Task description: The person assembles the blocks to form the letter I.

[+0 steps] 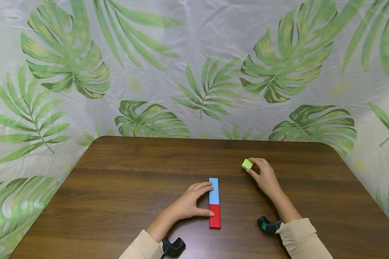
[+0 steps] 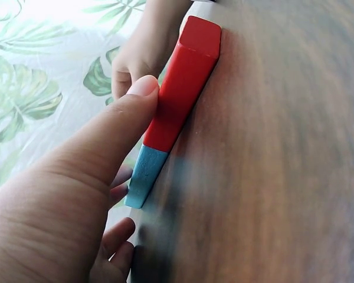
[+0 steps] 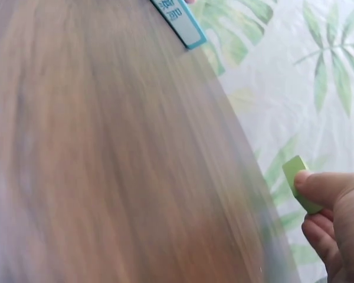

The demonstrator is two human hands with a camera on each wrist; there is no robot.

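A light-blue block (image 1: 214, 191) and a red block (image 1: 215, 216) lie end to end in a line on the table. My left hand (image 1: 189, 203) is on their left side, its fingertips on the blue block's edge and its thumb touching the red one. In the left wrist view that thumb lies against the side of the red block (image 2: 183, 88). Farther up the table, my right hand (image 1: 267, 178) pinches a small lime-green block (image 1: 247, 164) between thumb and fingers. The right wrist view shows the green block (image 3: 304, 186) at those fingertips.
The brown wooden table (image 1: 116, 187) has rounded far corners. Behind it hangs a pale cloth (image 1: 210, 43) printed with green leaves. Dark characters mark the side of the blue block (image 3: 180, 20) in the right wrist view. A black device sits at each wrist.
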